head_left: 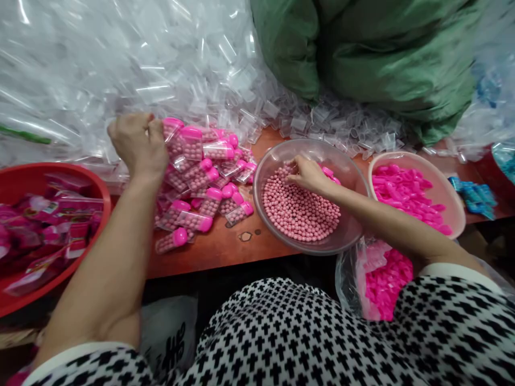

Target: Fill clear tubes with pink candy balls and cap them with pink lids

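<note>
My left hand (139, 142) is closed in a fist above the left edge of a pile of filled clear containers (197, 177). These have bright pink caps and pink balls inside. Whatever the fist may hold is hidden. Inside a clear plastic bowl (358, 228), my right hand (308, 174) reaches down to a heap of small pink beads (301, 212). Its fingers are curled together at the beads, and I cannot make out what is between them. A bright pink cap (329, 172) shows in the bowl, just behind that wrist.
A red basin (105, 193) of pink packaged items stands left. Pink caps (402, 185) fill a pale tub (458, 214) at right; more lie in a bag (388, 284) below. Clear empty containers (193, 59) and a green sack (386, 59) line the back. Blue-filled containers (475, 195) lie far right.
</note>
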`<state>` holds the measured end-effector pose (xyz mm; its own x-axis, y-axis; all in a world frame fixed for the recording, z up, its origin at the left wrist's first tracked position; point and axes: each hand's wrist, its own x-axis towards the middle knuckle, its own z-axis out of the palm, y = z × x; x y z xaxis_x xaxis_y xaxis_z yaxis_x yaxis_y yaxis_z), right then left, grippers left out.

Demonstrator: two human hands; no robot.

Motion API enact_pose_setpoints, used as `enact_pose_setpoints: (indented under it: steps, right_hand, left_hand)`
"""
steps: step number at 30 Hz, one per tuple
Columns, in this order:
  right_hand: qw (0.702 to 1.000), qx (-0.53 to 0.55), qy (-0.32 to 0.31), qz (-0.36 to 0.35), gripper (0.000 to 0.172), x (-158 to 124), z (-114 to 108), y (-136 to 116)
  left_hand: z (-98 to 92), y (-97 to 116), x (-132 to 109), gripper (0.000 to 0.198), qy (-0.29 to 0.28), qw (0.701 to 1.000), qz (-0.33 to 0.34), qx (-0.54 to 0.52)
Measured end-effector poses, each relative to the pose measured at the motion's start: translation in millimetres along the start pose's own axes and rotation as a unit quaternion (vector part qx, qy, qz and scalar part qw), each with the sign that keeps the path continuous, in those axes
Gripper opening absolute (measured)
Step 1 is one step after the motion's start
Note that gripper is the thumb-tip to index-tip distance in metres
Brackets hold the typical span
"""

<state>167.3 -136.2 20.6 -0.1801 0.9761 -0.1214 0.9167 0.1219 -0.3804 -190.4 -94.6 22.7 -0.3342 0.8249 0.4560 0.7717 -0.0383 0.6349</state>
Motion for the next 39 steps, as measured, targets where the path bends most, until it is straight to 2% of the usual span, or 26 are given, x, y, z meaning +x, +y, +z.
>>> enact_pose_setpoints:
  steps: [3,5,7,9,11,13,16,18,20,23,26,30,32,37,39]
  right_hand:
    - [0.998,0.063,0.001,0.011,0.04,11.1,12.6,4.5]
    - [0.99,0.141,-0.011,0.014,0.037,15.5,13.9,10.4]
    - [0.964,0.265,-0.032,0.008,0.039,14.6,9.9,15.4]
    - [0.918,0.394,-0.043,-0.028,0.044,7.0,2.0,17.0]
    - [0.875,0.475,-0.036,-0.084,0.053,-6.7,-7.5,15.0]
    - [0.854,0.505,-0.017,-0.124,0.058,-22.9,-15.8,12.0]
    - [0.857,0.494,0.001,-0.146,0.062,-42.6,-24.2,12.2]
    - [0.871,0.467,0.006,-0.154,0.061,-50.0,-28.3,16.3]
    - [0.885,0.436,0.011,-0.162,0.055,-53.7,-32.4,20.9]
    - [0.892,0.416,0.014,-0.173,0.043,-55.1,-38.1,24.4]
    - [0.882,0.436,-0.006,-0.177,0.039,-54.7,-40.9,24.6]
    - [0.887,0.424,-0.031,-0.181,0.035,-53.6,-39.1,25.2]
    - [0.891,0.418,-0.026,-0.177,0.038,-52.6,-38.2,25.8]
    - [0.872,0.463,-0.032,-0.155,0.051,-51.6,-49.9,32.9]
    - [0.885,0.446,-0.031,-0.13,0.051,-54.7,-59.9,40.3]
  left_hand:
    - [-0.2,25.6,-19.2,0.018,-0.009,0.998,0.065,-0.014]
    - [3.1,51.8,-40.4,0.025,-0.007,0.99,0.121,-0.073]
    - [10.4,81.9,-64.8,0.033,-0.077,0.972,0.169,-0.145]
    - [21.0,110.7,-87.6,0.036,-0.179,0.945,0.171,-0.212]
    - [33.0,133.0,-105.7,0.037,-0.254,0.92,0.149,-0.26]
    - [44.7,146.4,-117.8,0.03,-0.308,0.892,0.106,-0.312]
    - [58.3,152.8,-127.3,0.026,-0.37,0.828,0.017,-0.422]
    - [63.4,152.6,-130.1,0.036,-0.407,0.772,-0.046,-0.485]
    - [65.3,152.4,-131.2,0.046,-0.429,0.738,-0.084,-0.513]
    - [64.4,154.0,-131.2,0.049,-0.44,0.724,-0.1,-0.522]
    - [63.2,156.3,-130.7,0.047,-0.453,0.708,-0.11,-0.53]
    - [64.4,156.7,-130.9,0.049,-0.458,0.714,-0.116,-0.516]
    - [65.0,156.2,-131.7,0.048,-0.46,0.714,-0.117,-0.515]
    - [64.2,155.5,-133.2,0.047,-0.447,0.711,-0.123,-0.529]
    - [63.0,155.4,-133.2,0.047,-0.429,0.709,-0.134,-0.544]
